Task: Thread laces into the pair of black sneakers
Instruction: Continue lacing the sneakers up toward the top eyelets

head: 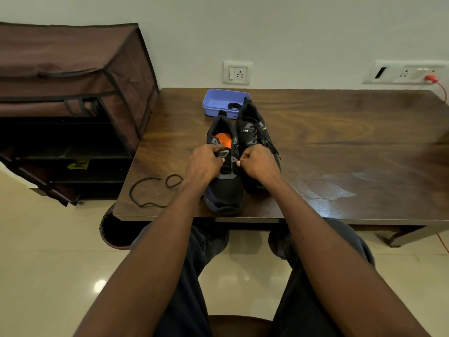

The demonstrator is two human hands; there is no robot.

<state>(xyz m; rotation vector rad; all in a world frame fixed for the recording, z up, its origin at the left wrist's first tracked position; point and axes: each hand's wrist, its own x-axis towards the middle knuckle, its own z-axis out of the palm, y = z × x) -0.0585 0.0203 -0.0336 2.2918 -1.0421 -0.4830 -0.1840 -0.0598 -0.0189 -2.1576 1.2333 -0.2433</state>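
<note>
Two black sneakers stand side by side on the brown table [340, 147], toes toward me. The left sneaker [224, 190] has bare eyelets and shows an orange insole. The right sneaker [254, 132] is laced in black. My left hand [206, 162] pinches the left sneaker's tongue and left eyelet edge. At that shoe's right eyelet edge my right hand [258, 165] is a closed fist with the thumb pressed on the forefinger, as on a thin lace end; what it holds is hidden. A loose black lace [148, 190] curls on the table's left corner and runs under my left forearm.
A shallow purple tray [218, 102] holding a small black item sits behind the sneakers. A brown fabric shoe rack [73, 93] stands left of the table. Wall sockets and a red cable [435, 80] are at the back right. My knees are under the table's front edge.
</note>
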